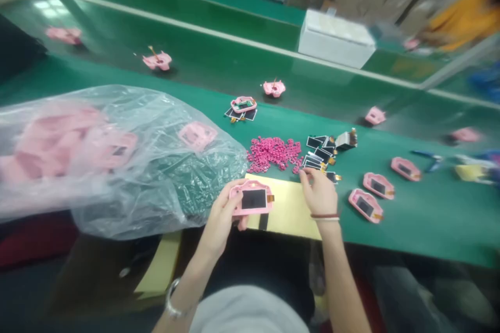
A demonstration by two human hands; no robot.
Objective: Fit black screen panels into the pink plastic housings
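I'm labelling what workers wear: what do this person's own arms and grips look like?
Left grip and right grip are ungloved. The left forearm shows no sleeve and wears a silvery band; the right forearm, also uncovered, wears a dark reddish band and a pale band.

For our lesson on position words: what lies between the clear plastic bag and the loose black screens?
In the head view, magenta pieces lie heaped between bag and screens.
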